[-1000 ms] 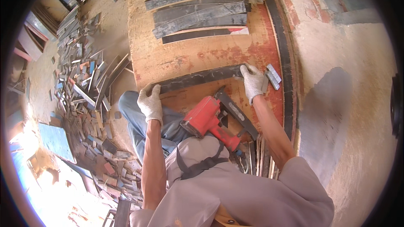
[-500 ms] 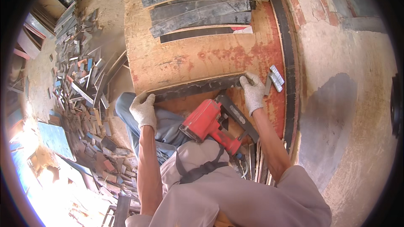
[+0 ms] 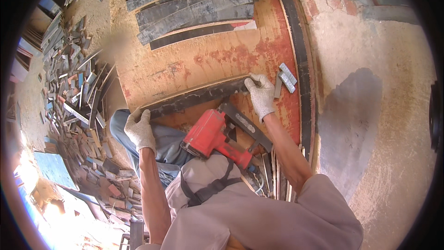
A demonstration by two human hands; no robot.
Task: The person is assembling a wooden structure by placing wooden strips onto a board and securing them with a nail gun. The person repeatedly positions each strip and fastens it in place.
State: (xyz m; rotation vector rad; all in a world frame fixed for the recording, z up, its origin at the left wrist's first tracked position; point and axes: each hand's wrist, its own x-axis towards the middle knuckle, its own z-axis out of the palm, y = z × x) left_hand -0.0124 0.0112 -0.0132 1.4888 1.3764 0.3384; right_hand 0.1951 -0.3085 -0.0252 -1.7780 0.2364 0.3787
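Across the near part of the worktop (image 3: 143, 81), just beyond the person's knee, a long dark strip (image 3: 199, 96) ran between two hands in pale gloves, its right end farther from the body than its left. The left hand (image 3: 139, 129) pinched its left end between thumb and fingers; the right hand (image 3: 260, 95) pinched the other end the same way. Whether the strip lay flat or was slightly lifted could not be told. A red and black nail gun (image 3: 203, 134) sat between the forearms, near the person's lap. Just right of the right hand lay silvery strips of fasteners (image 3: 287, 78). Farther up the worktop, more dark strips (image 3: 194, 11) lay side by side, some overlapping. To the left, a heap of wood scraps (image 3: 78, 115) spread over the floor (image 3: 34, 97), with a blue board (image 3: 56, 169) near it.
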